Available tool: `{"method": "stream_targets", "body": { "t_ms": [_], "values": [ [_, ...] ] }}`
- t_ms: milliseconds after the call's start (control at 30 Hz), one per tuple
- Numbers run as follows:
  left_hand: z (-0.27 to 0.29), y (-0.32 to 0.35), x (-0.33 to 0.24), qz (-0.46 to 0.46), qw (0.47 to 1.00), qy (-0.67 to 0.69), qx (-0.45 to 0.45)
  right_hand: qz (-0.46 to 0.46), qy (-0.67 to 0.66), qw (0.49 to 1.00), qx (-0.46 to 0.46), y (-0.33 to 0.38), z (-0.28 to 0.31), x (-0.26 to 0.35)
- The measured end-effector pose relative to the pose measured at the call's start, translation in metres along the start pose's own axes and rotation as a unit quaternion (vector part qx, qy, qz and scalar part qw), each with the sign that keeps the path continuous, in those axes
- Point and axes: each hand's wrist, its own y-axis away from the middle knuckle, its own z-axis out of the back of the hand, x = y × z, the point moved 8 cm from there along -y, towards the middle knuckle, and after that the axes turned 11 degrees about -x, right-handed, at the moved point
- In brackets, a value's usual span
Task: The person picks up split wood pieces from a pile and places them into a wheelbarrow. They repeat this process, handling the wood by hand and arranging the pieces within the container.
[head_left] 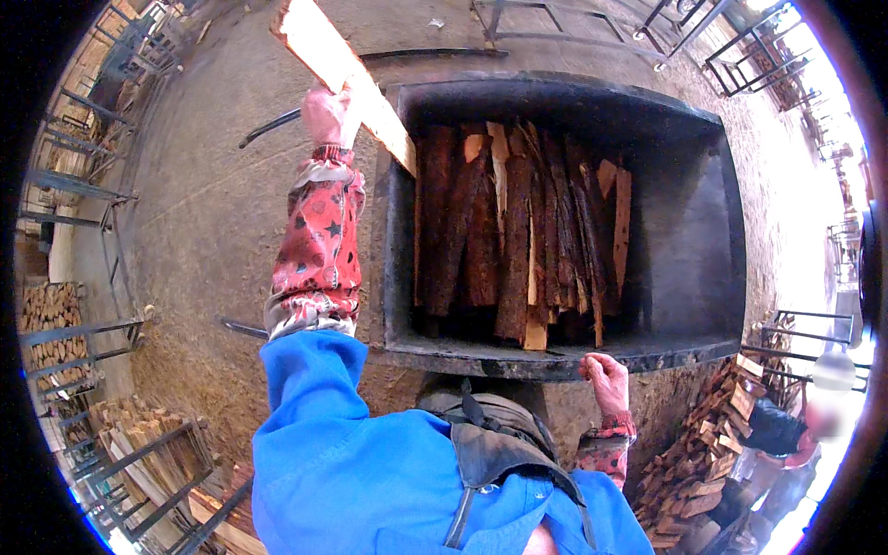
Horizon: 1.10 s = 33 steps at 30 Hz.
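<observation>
My left hand (326,118) is closed round a pale split wood plank (365,94), held out over the far left corner of a dark metal cart (689,222). The plank slants from the upper left down to the cart's left rim. Inside the cart, several bark-covered wood slabs (518,231) lie side by side, filling its left and middle part. My right hand (608,381) is just outside the near rim, toward its right end, with the fingers curled and nothing visible in them.
Cart handles (270,128) stick out at the left. Stacked split wood (708,453) stands at the lower right, with a person (786,439) beside it. Metal racks with wood (139,444) line the left side. More metal frames (573,23) stand at the far side.
</observation>
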Motion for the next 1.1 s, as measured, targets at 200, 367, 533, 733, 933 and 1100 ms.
{"method": "stream_targets", "body": {
  "t_ms": [200,367,533,733,933,1100],
  "values": [
    [-0.003,0.01,0.002,-0.042,0.998,-0.015,-0.046,-0.005,0.009,1.0,-0.009,0.009,0.001,-0.006],
    [-0.004,-0.002,0.033,-0.006,0.994,0.07,-0.079,0.006,-0.005,1.0,-0.008,0.005,-0.004,-0.004],
    [-0.003,-0.003,0.022,0.057,0.998,0.036,0.012,-0.017,-0.01,1.0,-0.002,-0.001,-0.008,-0.026],
    [-0.011,-0.003,0.039,0.062,0.996,0.058,0.013,-0.028,0.005,1.0,0.0,0.001,-0.01,-0.033],
    [-0.012,0.023,0.046,0.084,0.991,0.093,0.049,-0.048,0.01,0.999,-0.015,0.018,-0.008,-0.041],
    [0.004,0.107,0.06,0.156,0.982,-0.02,0.107,-0.051,0.016,0.998,-0.026,0.04,-0.013,-0.068]
  ]
}}
